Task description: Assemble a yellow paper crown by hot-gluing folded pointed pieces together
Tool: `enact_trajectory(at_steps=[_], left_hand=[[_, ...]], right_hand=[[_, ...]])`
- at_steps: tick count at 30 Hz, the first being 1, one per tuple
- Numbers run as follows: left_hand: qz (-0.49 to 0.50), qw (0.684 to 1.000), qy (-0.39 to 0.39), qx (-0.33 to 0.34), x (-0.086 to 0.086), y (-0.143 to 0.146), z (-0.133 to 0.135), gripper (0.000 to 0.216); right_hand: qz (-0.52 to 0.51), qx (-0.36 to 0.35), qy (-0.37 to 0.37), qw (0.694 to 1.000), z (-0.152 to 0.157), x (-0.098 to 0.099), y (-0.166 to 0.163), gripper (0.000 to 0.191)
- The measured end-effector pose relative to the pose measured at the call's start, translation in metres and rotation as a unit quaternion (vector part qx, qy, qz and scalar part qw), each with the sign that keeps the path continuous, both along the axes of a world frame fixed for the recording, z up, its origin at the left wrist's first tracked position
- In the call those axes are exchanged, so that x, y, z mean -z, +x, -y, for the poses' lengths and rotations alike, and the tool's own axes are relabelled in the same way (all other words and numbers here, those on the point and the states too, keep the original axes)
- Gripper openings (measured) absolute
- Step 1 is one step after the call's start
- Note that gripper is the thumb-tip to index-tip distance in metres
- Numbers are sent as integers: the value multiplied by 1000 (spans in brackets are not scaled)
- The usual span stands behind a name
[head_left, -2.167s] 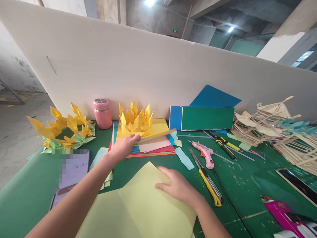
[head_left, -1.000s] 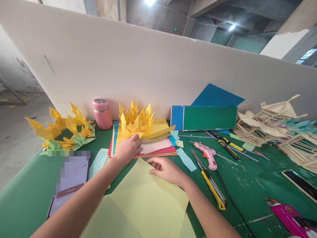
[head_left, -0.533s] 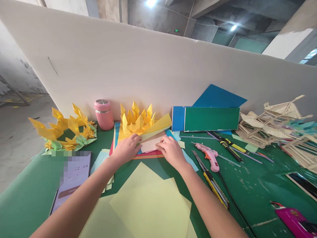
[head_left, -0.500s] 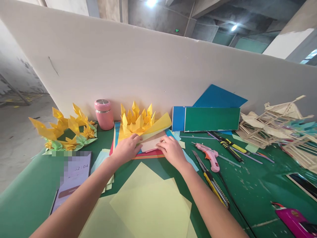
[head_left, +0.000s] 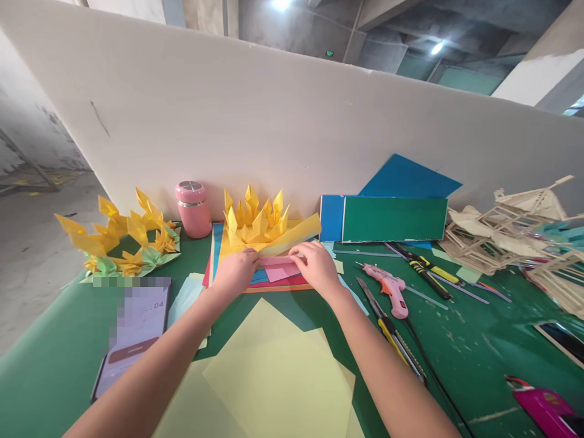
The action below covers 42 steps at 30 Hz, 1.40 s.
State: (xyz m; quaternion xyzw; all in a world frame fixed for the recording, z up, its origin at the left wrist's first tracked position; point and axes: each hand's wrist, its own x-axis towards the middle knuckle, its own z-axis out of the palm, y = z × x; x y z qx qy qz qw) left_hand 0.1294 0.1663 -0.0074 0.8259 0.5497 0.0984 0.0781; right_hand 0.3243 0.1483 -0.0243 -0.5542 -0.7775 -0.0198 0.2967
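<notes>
Where a stack of coloured paper (head_left: 278, 284) lies toward the back edge of the green surface (head_left: 483, 353), both hands meet over its near edge. The left hand (head_left: 235, 271) has its thumb and fingertips pinched on the left end of a raised pink sheet (head_left: 276, 261); how many layers it grips, I cannot tell. The right hand (head_left: 317, 267) pinches the same sheet farther right, thumb below the curled fingers. Just behind, a yellow sheet (head_left: 296, 233) curls up at its right end, and a yellow paper crown (head_left: 258, 226) stands on the stack. In front lie overlapping pale yellow sheets (head_left: 283, 371). A pink jar (head_left: 196, 213) stands by the back edge, a leafy paper crown (head_left: 137, 230) and a phone (head_left: 150, 322) toward the left edge. Right of the stack rest a pink glue gun (head_left: 387, 285) and a yellow cutter (head_left: 393, 337).
</notes>
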Motion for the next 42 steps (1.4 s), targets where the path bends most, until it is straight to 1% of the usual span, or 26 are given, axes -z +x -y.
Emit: enact_trajectory(at_steps=[4, 7, 10, 13, 15, 22, 25, 27, 29, 32, 34, 38, 40, 42], left_hand=[[4, 1000, 2, -23, 2, 1, -1, 33], [12, 999, 5, -30, 2, 1, -1, 33], [18, 999, 6, -34, 2, 0, -2, 33], [23, 999, 7, -38, 1, 0, -3, 33], [26, 999, 9, -37, 1, -1, -3, 32], [37, 999, 14, -33, 3, -1, -2, 31], [46, 998, 17, -35, 4, -3, -3, 31], [54, 998, 17, -36, 5, -5, -4, 30], [63, 997, 17, -40, 4, -6, -5, 29], [74, 996, 18, -45, 4, -8, -5, 27], [77, 996, 20, -44, 4, -8, -5, 25], [72, 997, 25, -34, 5, -9, -3, 24], [61, 998, 25, -23, 4, -8, -1, 23], [43, 999, 23, -11, 1, -7, 4, 21]], right_hand=[[14, -17, 26, 999, 9, -2, -2, 14], [29, -31, 31, 999, 17, 1, -1, 17], [39, -26, 39, 998, 22, 5, 3, 23], [45, -8, 43, 998, 24, 7, 6, 21], [47, 5, 40, 998, 23, 8, 7, 19], [24, 42, 12, 999, 15, 9, 10, 22], [9, 36, -7, 999, 15, 11, 14, 21], [6, 17, -20, 1000, 17, 12, 16, 25], [8, 0, -31, 999, 18, 12, 18, 33], [8, -6, -41, 999, 18, 13, 17, 43], [8, -5, -44, 999, 16, 12, 16, 39], [0, -7, -47, 999, 11, 10, 14, 19], [-8, 0, -47, 999, 8, 8, 13, 16], [-19, 15, -47, 999, 6, 6, 12, 20]])
